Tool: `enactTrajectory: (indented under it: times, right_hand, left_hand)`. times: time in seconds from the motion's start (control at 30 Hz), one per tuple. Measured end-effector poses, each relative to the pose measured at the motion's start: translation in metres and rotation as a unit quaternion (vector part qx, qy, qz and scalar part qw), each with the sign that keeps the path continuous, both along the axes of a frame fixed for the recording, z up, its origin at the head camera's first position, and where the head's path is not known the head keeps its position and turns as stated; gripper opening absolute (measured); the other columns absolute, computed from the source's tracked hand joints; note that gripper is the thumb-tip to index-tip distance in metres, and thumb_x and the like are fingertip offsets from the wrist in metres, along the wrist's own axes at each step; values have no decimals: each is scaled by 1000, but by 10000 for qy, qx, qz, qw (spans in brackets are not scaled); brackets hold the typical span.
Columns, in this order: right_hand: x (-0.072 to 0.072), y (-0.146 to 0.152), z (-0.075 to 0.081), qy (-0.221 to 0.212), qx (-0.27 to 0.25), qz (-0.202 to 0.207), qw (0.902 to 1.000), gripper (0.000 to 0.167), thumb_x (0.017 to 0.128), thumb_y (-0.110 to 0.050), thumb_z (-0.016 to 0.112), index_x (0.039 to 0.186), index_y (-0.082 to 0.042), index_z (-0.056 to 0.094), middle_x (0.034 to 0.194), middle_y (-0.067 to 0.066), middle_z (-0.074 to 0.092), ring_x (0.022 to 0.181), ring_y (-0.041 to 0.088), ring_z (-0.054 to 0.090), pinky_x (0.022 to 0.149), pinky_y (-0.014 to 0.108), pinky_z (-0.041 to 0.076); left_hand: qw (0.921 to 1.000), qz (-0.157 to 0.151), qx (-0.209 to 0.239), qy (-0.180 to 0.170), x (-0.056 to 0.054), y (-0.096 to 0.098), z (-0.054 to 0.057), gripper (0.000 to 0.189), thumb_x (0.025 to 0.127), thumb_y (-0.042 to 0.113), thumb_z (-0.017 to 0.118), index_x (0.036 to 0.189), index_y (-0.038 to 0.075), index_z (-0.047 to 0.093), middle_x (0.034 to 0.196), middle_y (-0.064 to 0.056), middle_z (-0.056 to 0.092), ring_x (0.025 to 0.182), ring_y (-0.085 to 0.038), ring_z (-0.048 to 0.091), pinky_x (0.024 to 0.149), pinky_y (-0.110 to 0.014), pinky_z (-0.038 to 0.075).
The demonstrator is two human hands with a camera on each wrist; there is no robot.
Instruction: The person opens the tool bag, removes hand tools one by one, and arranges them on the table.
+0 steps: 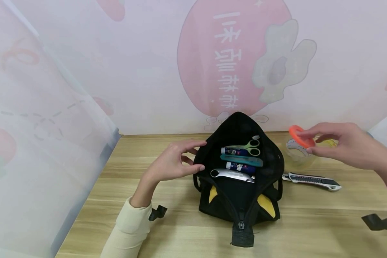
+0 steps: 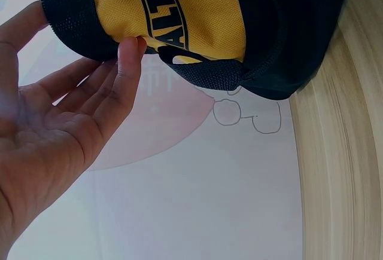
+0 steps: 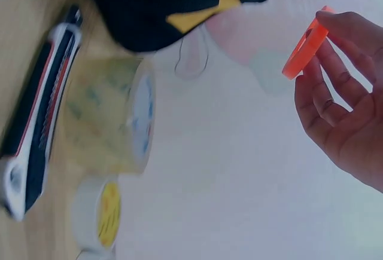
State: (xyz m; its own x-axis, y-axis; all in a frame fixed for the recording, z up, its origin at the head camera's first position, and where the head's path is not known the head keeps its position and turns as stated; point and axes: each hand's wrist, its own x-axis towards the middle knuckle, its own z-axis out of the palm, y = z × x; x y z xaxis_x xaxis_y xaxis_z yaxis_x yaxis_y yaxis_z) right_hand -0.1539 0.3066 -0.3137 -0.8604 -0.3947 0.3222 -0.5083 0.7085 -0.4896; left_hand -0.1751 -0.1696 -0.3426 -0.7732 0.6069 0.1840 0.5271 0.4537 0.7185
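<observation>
A black and yellow tool bag point(image 1: 237, 195) stands unzipped on the wooden table. My left hand point(image 1: 175, 161) pinches its left rim; in the left wrist view, fingertips point(image 2: 128, 63) press the outer side by the yellow panel. Inside lie green-handled scissors point(image 1: 247, 146), two glue sticks point(image 1: 240, 167), a teal cutter point(image 1: 242, 159) and a silver tool with a ringed end point(image 1: 233, 175). To the right of the bag, my right hand point(image 1: 348, 143) holds a narrow roll of orange tape point(image 3: 306, 51) between thumb and fingers, above a roll of clear packing tape point(image 1: 298, 159).
A black and white utility knife point(image 1: 313, 181) lies on the table right of the bag, in front of the clear tape. Beside that tape stands a white roll with a yellow inside point(image 3: 90, 212). A printed sheet point(image 1: 142, 71) forms the back wall behind the table.
</observation>
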Motion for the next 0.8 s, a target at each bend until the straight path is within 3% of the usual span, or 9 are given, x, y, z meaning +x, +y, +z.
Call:
enactTrajectory:
  times: [0.17,0.3,0.63,0.8]
  right_hand:
    - [2,25,-12,235,82,-297,9992,49,76,7,92,120,-13,82,120,-39,64,90,-12,64,77,2,49]
    - [2,39,-25,144,-40,-456,9988,49,77,7,91,121,-11,81,123,-45,59,92,-15,60,77,0,49]
    - [1,68,-64,-266,-200,-815,9961,33,83,5,87,114,-1,81,108,-43,61,93,-21,55,72,1,50]
    - [0,78,-81,-168,165,-706,9972,36,81,10,86,115,-2,81,98,-27,67,92,-20,53,67,4,52]
  left_hand:
    - [10000,-2,-4,8,-1,-1,0,67,91,13,85,153,6,59,153,-11,64,117,-26,74,90,-30,67]
    - [10000,2,7,1,-1,-2,0,67,91,13,85,153,6,59,153,-11,63,117,-27,73,89,-30,67]
    - [10000,0,27,-6,0,-3,0,67,91,13,85,152,5,59,153,-12,63,117,-28,74,88,-30,67]
    - [10000,-4,30,-18,0,-3,0,67,91,12,85,153,6,59,153,-12,63,118,-28,73,89,-31,67]
